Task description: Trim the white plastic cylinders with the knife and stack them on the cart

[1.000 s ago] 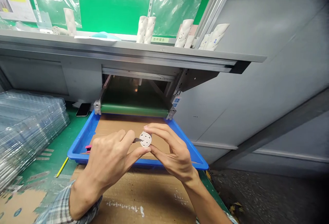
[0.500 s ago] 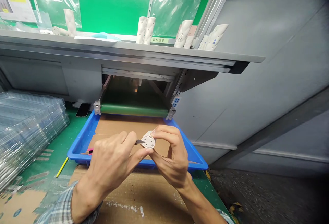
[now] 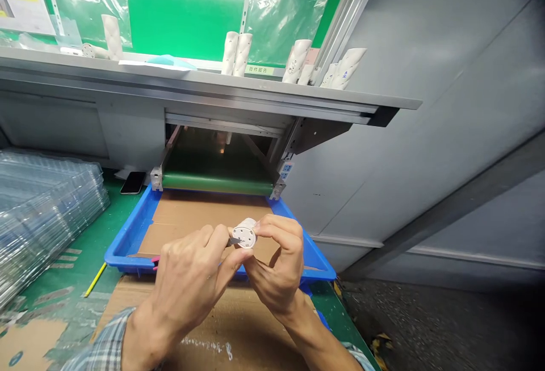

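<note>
My left hand [image 3: 191, 271] is closed around a small knife; its narrow dark blade [image 3: 234, 241] shows past the fingertips. The blade's tip lies against the round end face of a white plastic cylinder [image 3: 244, 236], which has several small holes in it. My right hand [image 3: 279, 260] pinches this cylinder between thumb and fingers, its end face turned toward me. My left thumb touches the lower rim of the cylinder. Something pink [image 3: 155, 262] shows just behind my left hand; whether it belongs to the knife, I cannot tell. Both hands are above the near side of a blue tray [image 3: 123, 260].
Cardboard [image 3: 170, 220] lines the tray below a green conveyor belt [image 3: 217, 182]. Stacked clear plastic trays [image 3: 46, 206] stand at left, near a phone [image 3: 133, 183] and a yellow stick [image 3: 95, 280]. Several white twisted tubes [image 3: 242, 54] stand on the shelf [image 3: 238, 90] above.
The view has shifted slightly. The blade has moved lower across the cylinder's end face, and the cylinder has tilted a little. Both hands keep their hold.
</note>
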Tool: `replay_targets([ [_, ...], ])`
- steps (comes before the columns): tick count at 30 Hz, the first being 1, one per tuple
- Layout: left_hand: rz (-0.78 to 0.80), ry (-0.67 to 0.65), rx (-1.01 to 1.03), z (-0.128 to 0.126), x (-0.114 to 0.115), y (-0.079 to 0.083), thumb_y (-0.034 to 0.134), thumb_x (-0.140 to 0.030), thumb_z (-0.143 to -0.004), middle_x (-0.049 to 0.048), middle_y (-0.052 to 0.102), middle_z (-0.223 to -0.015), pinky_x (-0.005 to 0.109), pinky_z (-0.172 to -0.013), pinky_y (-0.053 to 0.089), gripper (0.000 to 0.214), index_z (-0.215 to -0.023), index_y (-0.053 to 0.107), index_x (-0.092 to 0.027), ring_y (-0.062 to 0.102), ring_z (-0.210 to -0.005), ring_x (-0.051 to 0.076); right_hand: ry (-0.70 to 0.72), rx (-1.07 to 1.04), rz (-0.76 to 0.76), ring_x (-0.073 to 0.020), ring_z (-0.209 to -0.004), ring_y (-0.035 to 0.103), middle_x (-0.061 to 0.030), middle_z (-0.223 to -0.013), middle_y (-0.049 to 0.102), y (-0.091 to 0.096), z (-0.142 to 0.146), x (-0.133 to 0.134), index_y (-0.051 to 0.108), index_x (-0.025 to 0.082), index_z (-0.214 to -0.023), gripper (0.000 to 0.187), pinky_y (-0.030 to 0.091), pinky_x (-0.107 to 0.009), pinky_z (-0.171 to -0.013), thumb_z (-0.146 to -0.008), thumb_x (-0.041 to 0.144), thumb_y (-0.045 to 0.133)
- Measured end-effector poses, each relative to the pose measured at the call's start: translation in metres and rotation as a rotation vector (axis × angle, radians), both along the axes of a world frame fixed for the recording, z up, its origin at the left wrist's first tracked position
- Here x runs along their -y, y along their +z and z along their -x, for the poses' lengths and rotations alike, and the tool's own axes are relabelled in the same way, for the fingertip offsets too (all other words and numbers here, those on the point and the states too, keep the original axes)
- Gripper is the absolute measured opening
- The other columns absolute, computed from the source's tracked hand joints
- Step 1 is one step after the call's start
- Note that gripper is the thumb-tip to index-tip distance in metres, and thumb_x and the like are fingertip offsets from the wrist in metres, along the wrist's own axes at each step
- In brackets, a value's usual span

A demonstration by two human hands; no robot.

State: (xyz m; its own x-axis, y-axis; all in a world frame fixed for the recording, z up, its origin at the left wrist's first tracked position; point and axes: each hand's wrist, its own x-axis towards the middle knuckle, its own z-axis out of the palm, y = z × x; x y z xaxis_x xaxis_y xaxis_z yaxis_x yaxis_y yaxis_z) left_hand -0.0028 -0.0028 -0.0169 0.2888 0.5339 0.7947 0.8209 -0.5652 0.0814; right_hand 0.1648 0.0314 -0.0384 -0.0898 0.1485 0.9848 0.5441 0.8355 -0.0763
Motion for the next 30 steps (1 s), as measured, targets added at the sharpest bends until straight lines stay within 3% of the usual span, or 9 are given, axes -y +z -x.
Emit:
replay_targets([
  [5,0.171,-0.218,0.086,0.002,0.0,-0.001,0.038,-0.043,-0.116,-0.0055,0.069,-0.074,0.03,-0.053,0.034,0.034,-0.104,0.062,-0.023,0.063,-0.059,0.014,-0.012,0.014,0.021,-0.0226,-0.092,0.063,-0.0067,-0.103,0.063,0.0,0.0,0.001,0.057,0.021,-0.123,0.022,0.058,-0.037,-0.077,-0.103,0.026,0.067],
  [7,0.199,-0.271,0.118,0.005,-0.001,-0.001,0.043,-0.042,-0.115,-0.0069,0.069,-0.074,0.03,-0.054,0.035,0.03,-0.102,0.063,-0.024,0.063,-0.059,0.013,0.0,0.008,0.059,-0.0228,-0.091,0.063,-0.0066,-0.102,0.063,0.0,0.0,0.001,0.057,0.022,-0.123,0.022,0.059,-0.037,-0.077,-0.104,0.029,0.066],
  [10,0.112,-0.221,0.157,0.012,-0.004,0.002,0.052,-0.044,-0.111,-0.0053,0.065,-0.071,0.03,-0.056,0.036,0.033,-0.088,0.059,-0.022,0.063,-0.06,0.013,0.023,0.007,0.106,-0.0221,-0.092,0.065,-0.0064,-0.103,0.063,0.003,0.001,0.003,0.056,0.023,-0.125,0.027,0.06,-0.036,-0.077,-0.101,0.021,0.07],
  [14,0.05,-0.245,0.183,0.017,-0.01,0.003,0.054,-0.041,-0.111,-0.0019,0.074,-0.09,0.025,-0.066,0.046,0.022,-0.109,0.061,-0.02,0.071,-0.074,0.013,0.098,0.052,0.196,-0.0233,-0.103,0.068,-0.01,-0.115,0.065,0.006,0.003,0.007,0.057,0.021,-0.134,0.04,0.063,-0.036,-0.085,-0.098,0.011,0.07],
  [18,-0.019,-0.159,0.148,0.015,-0.011,0.002,0.05,-0.048,-0.112,-0.0034,0.068,-0.073,0.026,-0.055,0.041,0.034,-0.095,0.058,-0.02,0.065,-0.059,0.013,0.206,0.099,0.315,-0.0245,-0.12,0.067,-0.0125,-0.13,0.064,0.004,0.007,0.009,0.056,0.022,-0.146,0.048,0.062,-0.037,-0.102,-0.101,0.011,0.065],
  [23,-0.028,-0.175,0.132,0.015,-0.013,0.004,0.048,-0.049,-0.112,-0.0025,0.067,-0.072,0.026,-0.057,0.042,0.037,-0.092,0.057,-0.02,0.064,-0.06,0.013,0.218,0.028,0.375,-0.023,-0.113,0.068,-0.0081,-0.122,0.063,0.001,0.007,0.006,0.065,0.028,-0.139,0.042,0.063,-0.036,-0.099,-0.1,0.017,0.072],
  [27,0.009,-0.172,0.122,0.022,-0.015,0.009,0.04,-0.029,-0.116,0.0022,0.07,-0.089,0.026,-0.069,0.05,0.027,-0.107,0.063,-0.018,0.068,-0.074,0.015,0.19,-0.031,0.382,-0.021,-0.112,0.07,-0.0064,-0.121,0.066,0.003,0.004,0.002,0.065,0.03,-0.14,0.046,0.062,-0.036,-0.101,-0.098,0.011,0.072],
  [30,0.029,-0.116,0.068,0.027,-0.015,0.013,0.039,-0.03,-0.116,0.0044,0.071,-0.1,0.026,-0.072,0.053,0.03,-0.132,0.062,-0.02,0.07,-0.078,0.016,0.244,-0.07,0.374,-0.0217,-0.12,0.07,-0.0073,-0.128,0.07,0.003,0.003,0.0,0.061,0.027,-0.141,0.049,0.06,-0.038,-0.108,-0.097,0.007,0.07],
])
